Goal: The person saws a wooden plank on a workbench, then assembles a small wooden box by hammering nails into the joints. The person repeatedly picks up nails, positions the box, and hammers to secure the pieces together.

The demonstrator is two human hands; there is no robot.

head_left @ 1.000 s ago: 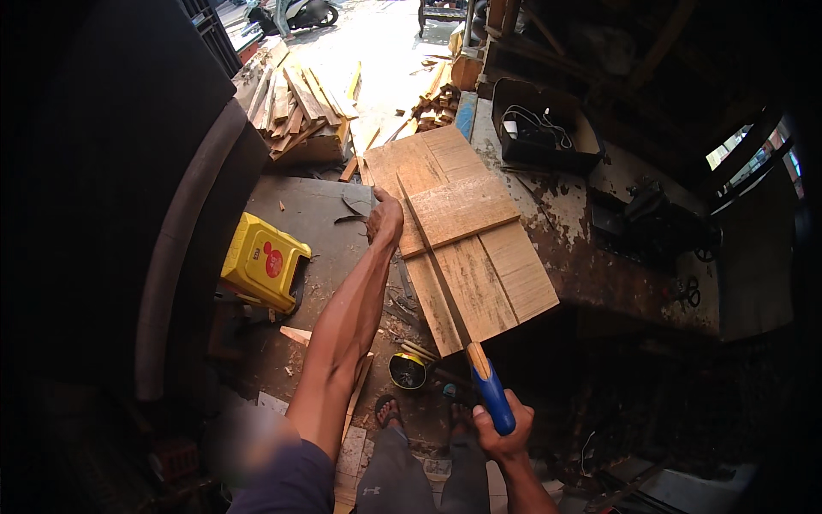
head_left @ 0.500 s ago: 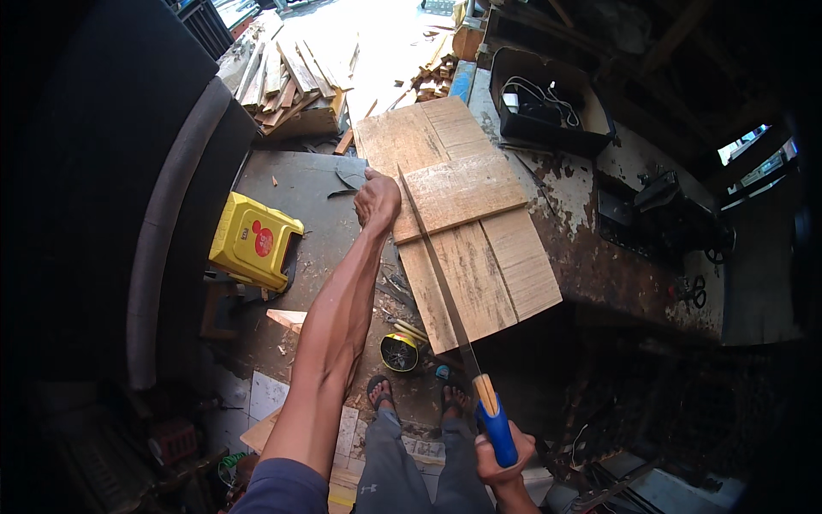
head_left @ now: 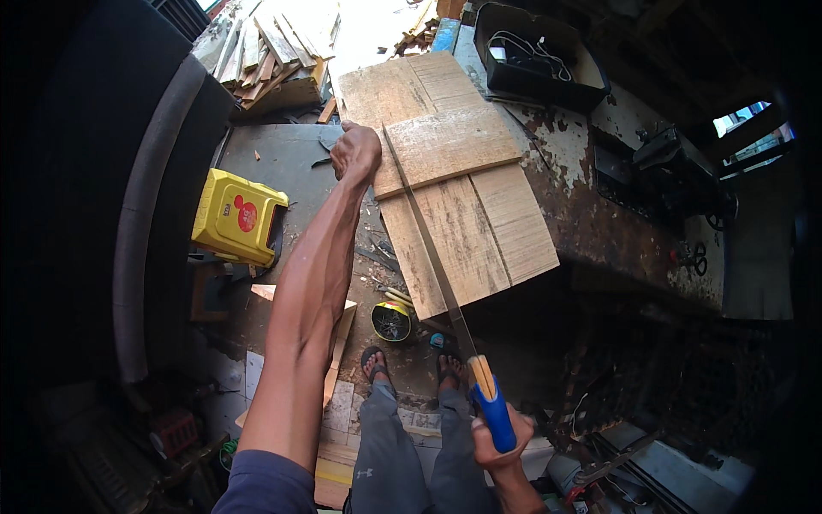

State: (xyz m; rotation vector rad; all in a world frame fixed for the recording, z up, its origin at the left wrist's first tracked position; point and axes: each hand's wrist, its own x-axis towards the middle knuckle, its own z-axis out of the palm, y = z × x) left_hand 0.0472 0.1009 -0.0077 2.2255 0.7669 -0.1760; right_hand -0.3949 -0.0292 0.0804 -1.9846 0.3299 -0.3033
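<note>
My right hand (head_left: 500, 444) is wrapped around the blue and wooden handle of a handsaw (head_left: 440, 270) at the lower right. Its long blade slants up and away, lying across the left end of a short wooden board (head_left: 458, 146). That board rests crosswise on wider wooden planks (head_left: 454, 240), which stick out toward me past the bench edge. My left hand (head_left: 355, 152) is closed on the board's left end, just left of the blade; its fingertips are partly hidden. How deep the blade sits in the wood, I cannot tell.
A yellow plastic stool (head_left: 235, 216) stands at the left, and a yellow-rimmed tin of nails (head_left: 391, 322) is below the planks. On the worn bench at the right are a black box (head_left: 548, 90) with cables and a dark machine (head_left: 681, 180). Wood strips (head_left: 265, 51) are piled far left.
The whole view has shifted, so the boards and stool appear higher and farther left. The saw has drawn slightly toward me along the board. My left hand keeps its hold.
</note>
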